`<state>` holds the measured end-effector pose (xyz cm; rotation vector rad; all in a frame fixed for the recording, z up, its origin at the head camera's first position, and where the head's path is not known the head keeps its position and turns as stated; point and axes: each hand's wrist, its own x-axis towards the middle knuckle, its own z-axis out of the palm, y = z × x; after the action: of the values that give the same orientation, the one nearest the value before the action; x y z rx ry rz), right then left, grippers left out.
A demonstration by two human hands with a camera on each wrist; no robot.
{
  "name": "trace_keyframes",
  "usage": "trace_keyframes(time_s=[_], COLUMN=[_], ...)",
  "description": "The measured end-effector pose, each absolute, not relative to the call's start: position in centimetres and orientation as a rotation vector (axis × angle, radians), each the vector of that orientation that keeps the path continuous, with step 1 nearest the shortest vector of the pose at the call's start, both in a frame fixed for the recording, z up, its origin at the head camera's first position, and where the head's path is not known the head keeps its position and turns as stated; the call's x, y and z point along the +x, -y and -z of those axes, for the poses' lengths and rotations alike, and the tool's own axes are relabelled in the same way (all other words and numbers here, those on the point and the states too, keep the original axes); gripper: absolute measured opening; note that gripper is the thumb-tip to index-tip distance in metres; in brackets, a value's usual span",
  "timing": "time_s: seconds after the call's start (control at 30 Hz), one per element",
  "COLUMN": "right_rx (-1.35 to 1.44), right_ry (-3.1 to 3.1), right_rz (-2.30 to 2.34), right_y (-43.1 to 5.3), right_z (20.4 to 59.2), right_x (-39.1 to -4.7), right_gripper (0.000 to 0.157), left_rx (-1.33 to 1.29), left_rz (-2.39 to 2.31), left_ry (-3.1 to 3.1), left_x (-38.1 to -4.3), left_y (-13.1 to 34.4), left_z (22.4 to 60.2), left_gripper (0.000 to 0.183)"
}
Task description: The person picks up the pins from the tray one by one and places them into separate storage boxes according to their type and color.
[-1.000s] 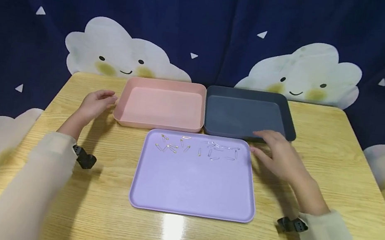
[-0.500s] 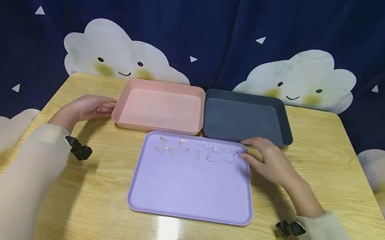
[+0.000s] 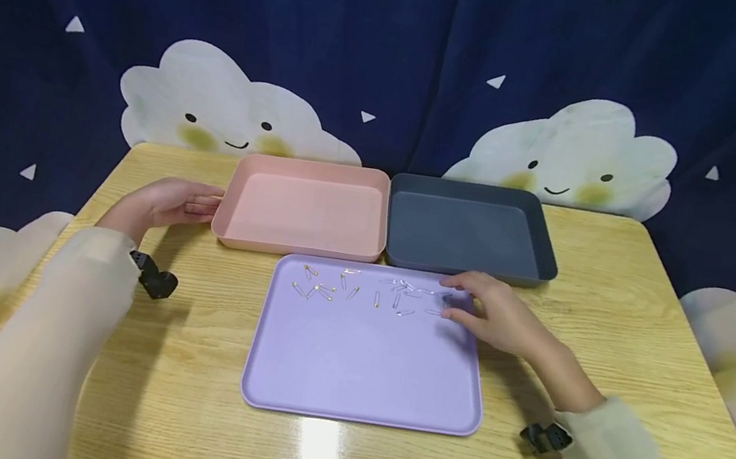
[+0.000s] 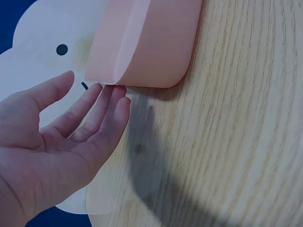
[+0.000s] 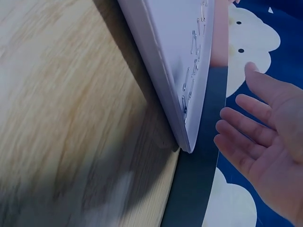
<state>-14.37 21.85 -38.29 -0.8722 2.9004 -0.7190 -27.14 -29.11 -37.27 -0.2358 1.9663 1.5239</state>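
My left hand (image 3: 173, 205) has its fingertips right at the left wall of the pink tray (image 3: 295, 252); in the left wrist view its fingers (image 4: 112, 118) are loosely extended by the tray's wall. My right hand (image 3: 499, 314) reaches over the top right corner of the lilac tray (image 3: 364, 365), thumb and fingers spread apart above the safety pins there. Silver safety pins (image 3: 396, 300) lie scattered at the lilac tray's upper right. Gold-headed safety pins (image 3: 353, 292) lie at its upper left. In the right wrist view the right hand (image 5: 265, 137) holds nothing.
A dark blue-grey tray (image 3: 464, 233) stands right of the pink one, side against side. Both stand behind the lilac tray on the wooden table (image 3: 200, 379). A dark curtain (image 3: 398, 42) with white clouds hangs behind the table.
My right hand has moved left, from beside the lilac tray to over its pins. The left hand has moved slightly down and come up to the pink tray's side. The view has shifted slightly.
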Motion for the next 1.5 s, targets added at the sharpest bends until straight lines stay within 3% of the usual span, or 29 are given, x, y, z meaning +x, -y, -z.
trace_keyframes(time_s=[0.13,0.6,0.87,1.5], right_rx=[-0.906,-0.944,-0.977,-0.937], right_ry=[-2.875,-2.803,-2.81,-2.77], right_rz=[0.698,0.675,0.632,0.579], right_y=[-21.6,-21.0,-20.8,-19.7], right_z=[38.5,38.6,38.5,39.7], right_x=[-14.4,-14.3,-14.9,-16.1], right_gripper=[0.042,0.037,0.037,0.015], left_rx=[-0.262,-0.393,-0.337,-0.221], left_rz=[-1.51,-1.492,-1.467,-1.559], left_ry=[-1.976,-1.949,-1.947,-1.899], left_x=[-27.5,-27.6,-28.0,-28.9], left_y=[28.7,28.5,28.5,29.6], left_z=[37.0,37.4,37.8,39.9], left_gripper=[0.058,0.017,0.061,0.066])
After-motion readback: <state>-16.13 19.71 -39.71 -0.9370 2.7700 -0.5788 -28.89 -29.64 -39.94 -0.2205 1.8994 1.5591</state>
